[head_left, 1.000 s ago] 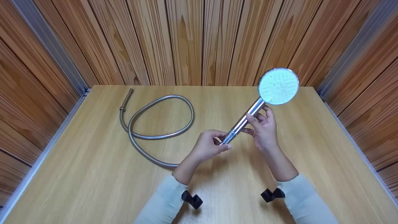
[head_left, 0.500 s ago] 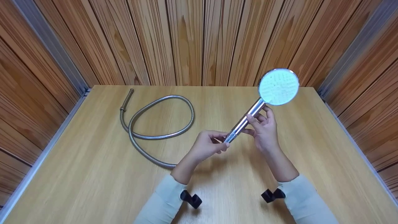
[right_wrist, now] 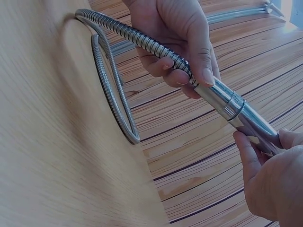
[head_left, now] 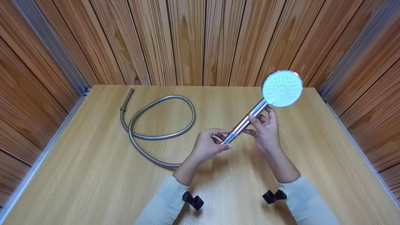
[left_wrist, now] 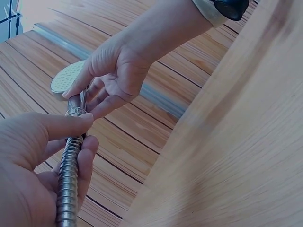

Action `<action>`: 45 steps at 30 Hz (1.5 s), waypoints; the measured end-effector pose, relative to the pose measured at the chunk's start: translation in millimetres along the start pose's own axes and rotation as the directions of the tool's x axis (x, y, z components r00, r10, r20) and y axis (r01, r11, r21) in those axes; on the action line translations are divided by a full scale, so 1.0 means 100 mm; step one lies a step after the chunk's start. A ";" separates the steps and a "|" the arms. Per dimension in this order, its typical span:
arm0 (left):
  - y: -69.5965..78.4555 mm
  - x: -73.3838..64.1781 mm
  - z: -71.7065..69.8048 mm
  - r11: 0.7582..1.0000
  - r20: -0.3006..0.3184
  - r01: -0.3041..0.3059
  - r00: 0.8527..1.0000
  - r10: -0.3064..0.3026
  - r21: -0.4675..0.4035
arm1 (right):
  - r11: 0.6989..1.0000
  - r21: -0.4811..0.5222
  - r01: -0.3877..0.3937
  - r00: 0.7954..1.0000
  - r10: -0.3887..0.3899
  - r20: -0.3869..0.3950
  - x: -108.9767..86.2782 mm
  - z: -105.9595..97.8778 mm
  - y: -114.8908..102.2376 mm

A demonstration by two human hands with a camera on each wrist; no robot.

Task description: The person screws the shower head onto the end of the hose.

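A shower head (head_left: 282, 88) with a round pale face and a chrome handle (head_left: 257, 108) is held tilted above the table. My right hand (head_left: 267, 134) grips the handle between thumb and fingers. At the handle's lower end my left hand (head_left: 210, 145) pinches the end of a ribbed metal shower hose (right_wrist: 147, 43). In the right wrist view, the left thumb lies on the smooth metal connector (right_wrist: 215, 94), which meets the handle. From the left hand, the hose runs back to the tabletop. Its joint with the handle is partly hidden by fingers.
The rest of the hose (head_left: 162, 137) lies looped on the left of the wooden table (head_left: 312, 140), its free end (head_left: 131, 91) towards the back edge. Wood-panelled walls (head_left: 187, 40) stand behind and at both sides.
My left fingers and thumb have shifted slightly around the connector. The shower head has moved a little to the right and down. My right hand keeps its grip.
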State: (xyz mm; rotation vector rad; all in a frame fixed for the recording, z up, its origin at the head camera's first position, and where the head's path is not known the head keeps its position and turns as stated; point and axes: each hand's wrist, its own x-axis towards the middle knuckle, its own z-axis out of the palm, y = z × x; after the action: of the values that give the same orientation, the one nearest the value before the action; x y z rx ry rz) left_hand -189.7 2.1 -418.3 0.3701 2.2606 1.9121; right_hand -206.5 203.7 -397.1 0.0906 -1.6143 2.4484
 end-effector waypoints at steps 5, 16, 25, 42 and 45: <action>0.00 0.00 -0.03 0.997 0.072 0.006 0.997 -0.001 -0.080 | 1.000 0.011 0.000 1.000 0.000 -0.006 0.00 0.00 0.00; 0.02 0.00 -0.02 0.995 0.064 -0.020 0.998 0.026 -0.095 | 1.000 0.004 0.017 1.000 -0.017 0.013 0.00 0.02 -0.01; 0.05 -0.02 -0.02 0.999 0.090 0.003 0.996 0.001 -0.044 | 1.000 -0.006 0.009 1.000 -0.009 0.007 -0.01 0.02 -0.03; 0.02 -0.02 -0.03 0.999 0.124 -0.021 0.992 0.027 -0.049 | 1.000 0.006 0.013 1.000 -0.013 0.027 -0.02 0.02 -0.02; 0.03 -0.01 -0.04 0.997 0.145 -0.011 0.989 0.021 -0.073 | 1.000 0.006 0.018 1.000 -0.018 0.021 -0.01 0.01 -0.02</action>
State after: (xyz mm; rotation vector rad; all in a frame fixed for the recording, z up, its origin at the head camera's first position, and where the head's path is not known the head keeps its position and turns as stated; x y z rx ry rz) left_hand -189.5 -1.2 -414.6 0.5025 2.0970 1.9010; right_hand -204.8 203.0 -394.9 0.1315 -1.6071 2.4469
